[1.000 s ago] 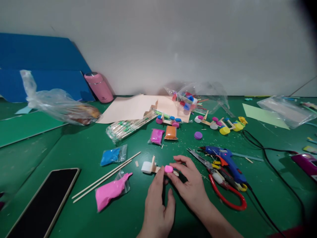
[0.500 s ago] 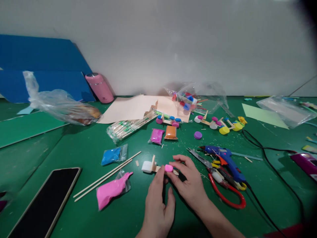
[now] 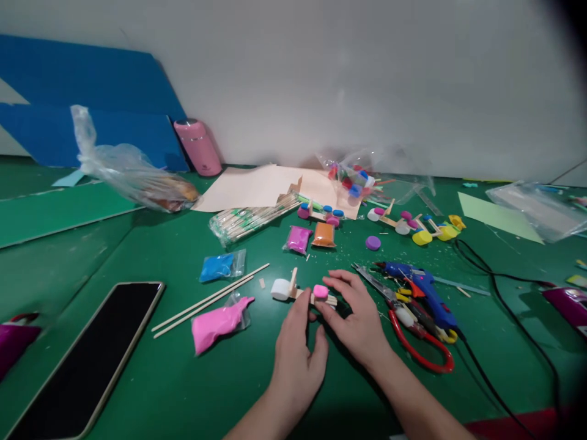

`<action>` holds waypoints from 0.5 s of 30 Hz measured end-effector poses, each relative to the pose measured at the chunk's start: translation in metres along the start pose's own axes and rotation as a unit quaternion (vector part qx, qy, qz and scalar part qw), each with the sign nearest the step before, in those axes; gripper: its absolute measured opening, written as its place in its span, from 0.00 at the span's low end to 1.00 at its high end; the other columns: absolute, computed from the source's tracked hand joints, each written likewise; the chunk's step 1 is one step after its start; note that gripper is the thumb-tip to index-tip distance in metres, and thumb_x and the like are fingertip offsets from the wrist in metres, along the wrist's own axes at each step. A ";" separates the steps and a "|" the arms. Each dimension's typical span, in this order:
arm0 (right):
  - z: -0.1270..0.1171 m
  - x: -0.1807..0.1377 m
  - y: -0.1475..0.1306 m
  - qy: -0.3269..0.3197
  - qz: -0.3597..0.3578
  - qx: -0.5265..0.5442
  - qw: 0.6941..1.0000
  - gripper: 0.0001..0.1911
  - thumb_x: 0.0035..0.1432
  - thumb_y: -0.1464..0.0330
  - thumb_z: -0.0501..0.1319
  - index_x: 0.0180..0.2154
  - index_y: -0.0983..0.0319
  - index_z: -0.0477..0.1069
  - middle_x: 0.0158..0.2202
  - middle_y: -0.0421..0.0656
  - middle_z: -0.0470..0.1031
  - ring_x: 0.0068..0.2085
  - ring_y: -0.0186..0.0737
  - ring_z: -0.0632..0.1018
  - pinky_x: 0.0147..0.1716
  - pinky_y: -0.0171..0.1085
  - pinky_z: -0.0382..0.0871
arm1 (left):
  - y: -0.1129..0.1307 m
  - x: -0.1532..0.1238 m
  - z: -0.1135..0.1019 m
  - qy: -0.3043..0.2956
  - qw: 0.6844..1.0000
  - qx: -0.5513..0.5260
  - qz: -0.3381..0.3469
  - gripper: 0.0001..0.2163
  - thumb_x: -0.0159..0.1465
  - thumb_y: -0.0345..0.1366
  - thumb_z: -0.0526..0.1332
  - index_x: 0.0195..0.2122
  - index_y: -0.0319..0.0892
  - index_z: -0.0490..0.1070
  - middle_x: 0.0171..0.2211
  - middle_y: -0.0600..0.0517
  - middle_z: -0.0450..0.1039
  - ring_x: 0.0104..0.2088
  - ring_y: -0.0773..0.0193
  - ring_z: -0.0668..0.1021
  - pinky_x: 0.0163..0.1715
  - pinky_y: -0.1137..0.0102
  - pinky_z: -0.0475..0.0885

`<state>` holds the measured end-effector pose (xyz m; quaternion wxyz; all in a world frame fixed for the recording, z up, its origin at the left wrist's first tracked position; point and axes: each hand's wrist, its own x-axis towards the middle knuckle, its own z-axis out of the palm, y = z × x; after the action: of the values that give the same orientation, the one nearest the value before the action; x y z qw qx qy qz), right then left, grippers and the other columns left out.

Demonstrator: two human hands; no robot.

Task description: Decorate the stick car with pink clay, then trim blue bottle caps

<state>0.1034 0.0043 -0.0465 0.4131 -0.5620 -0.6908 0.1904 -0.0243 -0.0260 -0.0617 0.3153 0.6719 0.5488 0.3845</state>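
Bracketing the pink lump (image 3: 320,292), the left hand (image 3: 298,351) and right hand (image 3: 355,321) stood close on either side, probably to steady it on the wooden stick frame (image 3: 299,294). The right thumb and forefinger were parted around the lump; whether either grip pressed on anything could not be told. Right of them on the tabletop (image 3: 156,391), the glue gun (image 3: 426,292) and red-handled tool (image 3: 398,335) lay near, presumably for easy reach.

There are four packets of clay (image 3: 217,327), two long loose wooden sticks (image 3: 211,297) and one smartphone (image 3: 89,360). I count also one glue gun (image 3: 426,290), one pink flask (image 3: 199,148), one pink block (image 3: 321,291), one left hand (image 3: 298,351) and one right hand (image 3: 356,321).
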 end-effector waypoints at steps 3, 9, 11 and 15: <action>-0.004 0.003 0.000 -0.021 -0.002 -0.001 1.000 0.17 0.49 0.67 0.61 0.43 0.59 0.67 0.43 0.46 0.67 0.46 0.44 0.68 0.45 0.44 0.64 | 0.003 0.001 -0.002 -0.013 1.000 -0.021 -0.011 0.22 0.56 0.28 0.51 0.53 0.37 0.54 0.49 0.40 0.64 0.40 0.61 0.73 0.43 0.61 0.68; -0.005 0.007 -0.004 -0.038 -0.010 -0.003 0.999 0.14 0.49 0.68 0.60 0.41 0.58 0.68 0.42 0.44 0.68 0.45 0.43 0.69 0.43 0.43 0.65 | 0.007 0.005 -0.004 -0.009 0.998 -0.064 -0.016 0.22 0.55 0.26 0.51 0.52 0.37 0.55 0.47 0.42 0.65 0.38 0.63 0.72 0.43 0.62 0.67; -0.003 0.006 -0.004 -0.037 -0.017 -0.003 0.999 0.14 0.48 0.69 0.61 0.40 0.58 0.68 0.42 0.44 0.68 0.45 0.43 0.69 0.44 0.43 0.64 | 0.008 0.008 -0.005 -0.004 0.997 -0.076 -0.015 0.21 0.55 0.25 0.51 0.51 0.35 0.56 0.45 0.42 0.66 0.38 0.63 0.72 0.43 0.63 0.67; 0.000 0.005 -0.001 -0.037 -0.025 -0.001 0.999 0.13 0.49 0.69 0.61 0.39 0.59 0.69 0.42 0.45 0.68 0.45 0.43 0.69 0.42 0.42 0.65 | 0.008 0.013 -0.005 -0.002 0.996 -0.084 -0.029 0.20 0.54 0.25 0.51 0.50 0.36 0.59 0.41 0.44 0.68 0.34 0.64 0.72 0.39 0.65 0.69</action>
<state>0.1028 0.0082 -0.0439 0.3911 -0.5377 -0.7197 0.1997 -0.0239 -0.0151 -0.0505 0.3830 0.6273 0.5332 0.4190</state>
